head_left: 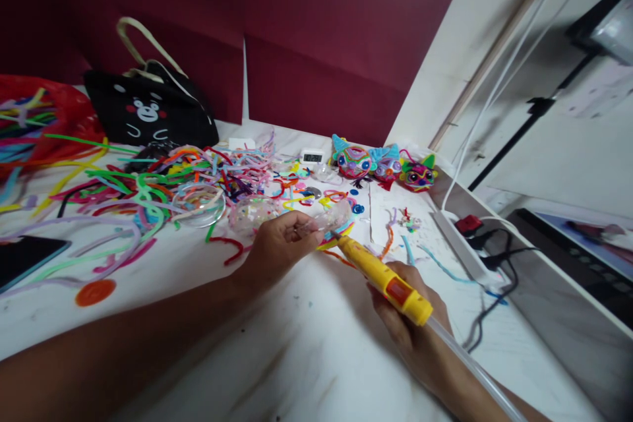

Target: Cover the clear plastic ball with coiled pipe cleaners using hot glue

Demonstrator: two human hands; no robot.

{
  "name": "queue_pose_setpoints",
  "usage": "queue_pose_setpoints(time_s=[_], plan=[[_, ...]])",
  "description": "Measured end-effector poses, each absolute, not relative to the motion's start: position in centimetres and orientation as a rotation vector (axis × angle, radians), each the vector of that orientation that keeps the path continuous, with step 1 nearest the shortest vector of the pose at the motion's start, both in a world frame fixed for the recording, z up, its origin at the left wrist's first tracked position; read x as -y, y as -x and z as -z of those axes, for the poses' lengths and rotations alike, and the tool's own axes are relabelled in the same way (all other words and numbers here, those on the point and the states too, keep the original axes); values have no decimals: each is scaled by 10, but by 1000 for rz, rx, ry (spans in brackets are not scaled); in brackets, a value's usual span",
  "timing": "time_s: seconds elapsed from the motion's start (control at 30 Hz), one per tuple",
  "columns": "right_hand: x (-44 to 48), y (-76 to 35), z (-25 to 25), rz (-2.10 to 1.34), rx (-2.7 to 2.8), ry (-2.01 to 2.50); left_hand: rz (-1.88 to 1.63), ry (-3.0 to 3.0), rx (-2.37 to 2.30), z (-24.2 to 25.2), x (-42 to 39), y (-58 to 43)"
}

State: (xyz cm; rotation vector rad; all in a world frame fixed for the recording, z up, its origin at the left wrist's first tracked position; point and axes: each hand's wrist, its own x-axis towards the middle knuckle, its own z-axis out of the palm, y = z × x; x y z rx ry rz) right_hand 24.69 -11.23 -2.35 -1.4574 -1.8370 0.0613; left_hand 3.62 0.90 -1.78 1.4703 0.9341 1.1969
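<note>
Our curled right hand (434, 337) grips a hot-glue gun (368, 266) aimed toward ten o'clock; our left hand (277, 242) pinches a clear plastic piece (337, 213)

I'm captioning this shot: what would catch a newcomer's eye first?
Probably the yellow glue gun in the right hand, its tip close to the clear plastic piece in the left hand. Next, the bright tangle of pipe cleaners across the table's left side, with a black bag behind it.
</note>
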Motion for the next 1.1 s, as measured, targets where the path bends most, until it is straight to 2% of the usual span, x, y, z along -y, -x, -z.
queue_pose_setpoints(time_s=[1.1], plan=[[112,-246,19,-43,1767,1461,-1204,-1477,-950,16,-10,-35]])
